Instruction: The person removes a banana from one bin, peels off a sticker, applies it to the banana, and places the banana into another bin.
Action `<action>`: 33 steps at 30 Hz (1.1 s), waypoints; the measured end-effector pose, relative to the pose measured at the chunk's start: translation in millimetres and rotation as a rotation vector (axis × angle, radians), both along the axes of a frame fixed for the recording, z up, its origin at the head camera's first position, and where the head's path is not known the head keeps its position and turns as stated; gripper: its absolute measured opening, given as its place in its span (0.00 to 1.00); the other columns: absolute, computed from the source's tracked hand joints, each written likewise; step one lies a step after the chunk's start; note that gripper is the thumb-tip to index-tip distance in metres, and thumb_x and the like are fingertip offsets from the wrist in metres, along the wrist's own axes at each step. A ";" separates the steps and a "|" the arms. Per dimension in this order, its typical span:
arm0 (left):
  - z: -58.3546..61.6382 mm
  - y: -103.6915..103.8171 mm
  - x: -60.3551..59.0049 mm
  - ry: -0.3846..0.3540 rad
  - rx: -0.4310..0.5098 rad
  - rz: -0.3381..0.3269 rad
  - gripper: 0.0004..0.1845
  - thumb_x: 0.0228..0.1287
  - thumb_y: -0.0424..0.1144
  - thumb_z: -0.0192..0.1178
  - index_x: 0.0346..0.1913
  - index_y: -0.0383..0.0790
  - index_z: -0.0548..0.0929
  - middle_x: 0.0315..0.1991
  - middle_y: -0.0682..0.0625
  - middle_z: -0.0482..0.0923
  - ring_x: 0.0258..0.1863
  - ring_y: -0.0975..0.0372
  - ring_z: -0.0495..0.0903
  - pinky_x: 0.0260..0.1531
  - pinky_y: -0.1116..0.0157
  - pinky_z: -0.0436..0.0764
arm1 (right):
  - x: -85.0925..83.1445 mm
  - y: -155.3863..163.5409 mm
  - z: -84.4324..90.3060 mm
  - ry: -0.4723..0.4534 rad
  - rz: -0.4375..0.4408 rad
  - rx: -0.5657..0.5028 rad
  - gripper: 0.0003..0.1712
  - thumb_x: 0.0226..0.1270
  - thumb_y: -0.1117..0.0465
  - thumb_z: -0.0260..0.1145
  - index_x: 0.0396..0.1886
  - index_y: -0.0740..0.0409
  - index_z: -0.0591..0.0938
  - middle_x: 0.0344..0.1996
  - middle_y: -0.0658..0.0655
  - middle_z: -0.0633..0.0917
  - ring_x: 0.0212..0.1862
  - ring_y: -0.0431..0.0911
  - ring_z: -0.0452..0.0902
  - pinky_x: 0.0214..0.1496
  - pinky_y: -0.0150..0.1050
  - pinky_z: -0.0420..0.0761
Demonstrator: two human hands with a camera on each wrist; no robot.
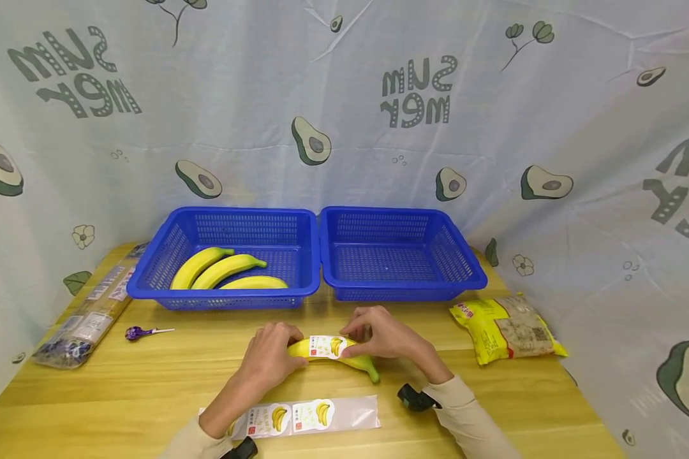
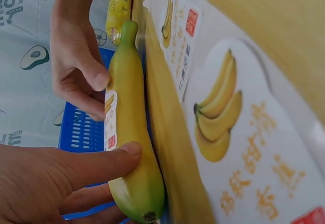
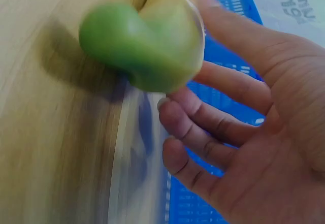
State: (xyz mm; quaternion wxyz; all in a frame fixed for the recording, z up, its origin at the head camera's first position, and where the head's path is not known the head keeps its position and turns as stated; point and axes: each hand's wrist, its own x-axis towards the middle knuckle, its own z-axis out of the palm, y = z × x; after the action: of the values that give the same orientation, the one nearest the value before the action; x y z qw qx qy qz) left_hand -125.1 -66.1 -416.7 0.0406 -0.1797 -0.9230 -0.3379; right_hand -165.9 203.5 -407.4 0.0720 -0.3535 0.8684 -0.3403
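A single banana [image 1: 330, 354] is laid on the wooden desk [image 1: 149, 395], its long axis running left to right, with the green stem pointing right and toward the viewer. Its left end is gripped by the left hand [image 1: 272, 357], thumb curled over it. A label [image 1: 327, 347] on the fruit is pressed by the right hand [image 1: 381, 335], fingers loosely bent. Three more bananas [image 1: 226, 271] are seen in the left of two blue baskets [image 1: 402, 255]. One sticker strip [image 1: 304, 415] with two stickers visible lies in front.
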 end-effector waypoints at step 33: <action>18.8 12.9 8.5 0.067 0.067 -0.105 0.21 0.48 0.24 0.84 0.48 0.31 0.92 0.43 0.43 0.90 0.47 0.48 0.87 0.53 0.47 0.88 | 2.0 -5.7 9.8 -0.304 0.084 -0.183 0.19 0.76 0.67 0.71 0.61 0.74 0.85 0.41 0.65 0.93 0.39 0.37 0.89 0.47 0.37 0.92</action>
State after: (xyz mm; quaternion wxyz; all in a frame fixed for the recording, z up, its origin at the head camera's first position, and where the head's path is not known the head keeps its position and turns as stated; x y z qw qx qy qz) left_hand -116.7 -53.2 -397.9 0.0597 -0.2374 -0.8987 -0.3639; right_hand -163.9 197.8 -397.6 0.1841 -0.3392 0.7973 -0.4641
